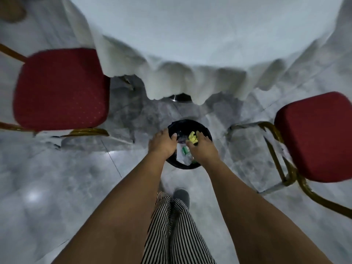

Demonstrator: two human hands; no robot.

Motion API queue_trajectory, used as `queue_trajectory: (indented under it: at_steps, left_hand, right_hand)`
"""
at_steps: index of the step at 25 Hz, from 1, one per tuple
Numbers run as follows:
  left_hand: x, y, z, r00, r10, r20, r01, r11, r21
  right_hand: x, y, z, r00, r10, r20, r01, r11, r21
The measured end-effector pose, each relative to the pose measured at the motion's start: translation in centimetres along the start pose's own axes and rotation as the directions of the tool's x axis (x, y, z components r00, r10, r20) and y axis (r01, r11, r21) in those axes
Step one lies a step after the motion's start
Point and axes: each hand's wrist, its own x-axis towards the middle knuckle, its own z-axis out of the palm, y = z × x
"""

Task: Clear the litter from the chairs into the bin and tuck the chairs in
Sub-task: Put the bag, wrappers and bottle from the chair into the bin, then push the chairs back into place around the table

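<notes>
- Head view: both hands reach down over the black bin on the marble floor, near the draped surface.
- The left hand curls its fingers on the bin's left rim.
- The right hand fingers close loosely around yellow litter; the grip is unclear.
- White and green litter lies inside the bin.
- One red chair stands left, another red chair right, both seats bare.
</notes>
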Motion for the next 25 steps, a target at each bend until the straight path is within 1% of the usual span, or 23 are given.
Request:
queue_trajectory:
  at_steps: [3, 6, 8, 12, 17, 19, 21, 25]
  left_hand:
    - [-6.4, -0.6, -4.9, 0.995, 0.032, -0.096, -0.021, 0.993, 0.112]
    - [-11.4, -2.2, -9.1, 0.982, 0.04, -0.184, -0.002, 0.979, 0.202]
    - [-13.7, -3.5, -11.4, 0.974, 0.041, -0.222, 0.013, 0.972, 0.235]
    - [-17.6, -6.6, -16.0, 0.953, 0.07, -0.296, 0.008, 0.967, 0.254]
    - [-21.5, -13.0, -21.9, 0.931, 0.087, -0.355, 0.01, 0.965, 0.263]
    - [-22.8, -16.9, -24.4, 0.922, 0.068, -0.381, 0.036, 0.965, 0.26]
    - [-23.7, -20.9, -27.1, 0.907, 0.053, -0.417, 0.061, 0.965, 0.257]
    - [-25.0, -27.6, -31.8, 0.888, 0.046, -0.458, 0.08, 0.964, 0.253]
  right_hand:
    - [-5.1, -3.5, -3.7, 0.986, -0.158, -0.06, 0.148, 0.979, -0.141]
    - [-9.7, -7.0, -6.1, 0.953, -0.288, -0.093, 0.256, 0.93, -0.263]
    - [-11.9, -9.2, -6.8, 0.938, -0.337, -0.076, 0.298, 0.901, -0.316]
    - [-15.7, -14.0, -6.9, 0.92, -0.388, -0.061, 0.339, 0.863, -0.374]
    - [-19.2, -20.7, -3.9, 0.893, -0.44, -0.094, 0.37, 0.837, -0.402]
    - [-20.6, -24.1, -1.5, 0.876, -0.469, -0.115, 0.385, 0.821, -0.421]
    - [-21.7, -27.8, 0.9, 0.858, -0.496, -0.133, 0.41, 0.817, -0.406]
    - [-23.1, -34.4, 5.2, 0.846, -0.519, -0.121, 0.44, 0.808, -0.393]
